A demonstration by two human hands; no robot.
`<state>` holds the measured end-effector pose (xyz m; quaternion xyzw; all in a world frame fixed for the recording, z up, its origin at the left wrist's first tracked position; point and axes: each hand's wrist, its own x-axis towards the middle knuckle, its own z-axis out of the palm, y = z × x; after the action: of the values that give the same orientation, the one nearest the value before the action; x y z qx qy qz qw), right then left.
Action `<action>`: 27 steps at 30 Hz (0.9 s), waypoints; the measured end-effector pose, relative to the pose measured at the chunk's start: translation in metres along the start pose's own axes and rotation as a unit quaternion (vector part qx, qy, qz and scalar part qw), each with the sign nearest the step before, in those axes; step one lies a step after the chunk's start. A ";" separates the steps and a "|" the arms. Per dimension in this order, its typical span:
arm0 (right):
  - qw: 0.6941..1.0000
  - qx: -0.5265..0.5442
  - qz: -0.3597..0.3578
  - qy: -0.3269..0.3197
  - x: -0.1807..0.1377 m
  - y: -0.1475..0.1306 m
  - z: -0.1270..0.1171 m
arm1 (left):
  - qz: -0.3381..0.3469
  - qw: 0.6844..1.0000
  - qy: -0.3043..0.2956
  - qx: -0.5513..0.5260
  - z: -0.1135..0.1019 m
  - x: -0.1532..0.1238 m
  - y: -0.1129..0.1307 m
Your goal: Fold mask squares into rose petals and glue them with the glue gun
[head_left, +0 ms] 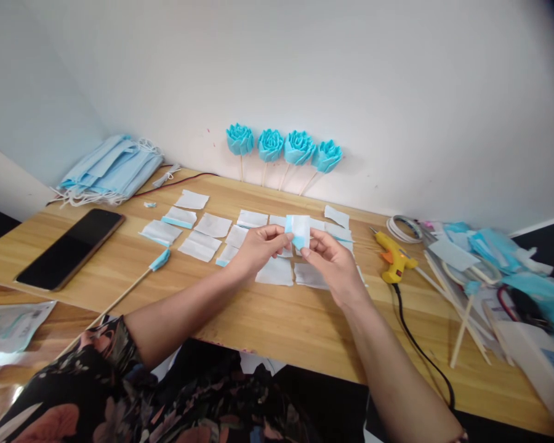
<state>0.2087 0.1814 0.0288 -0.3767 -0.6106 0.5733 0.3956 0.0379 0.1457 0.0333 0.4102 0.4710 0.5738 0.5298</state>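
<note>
Smooth wood grain with a soft sheen runs right across the tabletop (263, 320), and here's the white-and-blue piece (298, 229), thin and matt like non-woven cloth, just like the flat white pieces (213, 225)! Glossy black glass on the phone (71, 247) by the left edge, smooth yellow plastic on the glue gun (394, 257) towards the right, and along the back edge, ruffled, matt, cloth-like blue flowers (271, 146) on bare wooden stems (284, 177).

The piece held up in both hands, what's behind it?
Pale pieces lie on the wooden table behind the held piece; whatever it and the fingers cover can't be seen.
</note>
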 end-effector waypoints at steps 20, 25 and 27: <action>0.999 0.022 -0.021 0.028 0.000 -0.004 0.002 | -0.036 0.996 -0.075 -0.045 0.001 0.000 -0.011; 0.999 0.029 -0.017 0.014 -0.002 -0.005 0.001 | -0.035 0.997 -0.069 -0.012 0.000 -0.001 -0.006; 0.999 0.024 -0.012 0.017 -0.003 -0.006 0.001 | -0.038 0.996 -0.078 0.018 0.000 -0.002 -0.004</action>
<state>0.2087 0.1782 0.0348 -0.3700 -0.5941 0.5765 0.4217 0.0393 0.1438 0.0290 0.4451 0.4533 0.5107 0.5793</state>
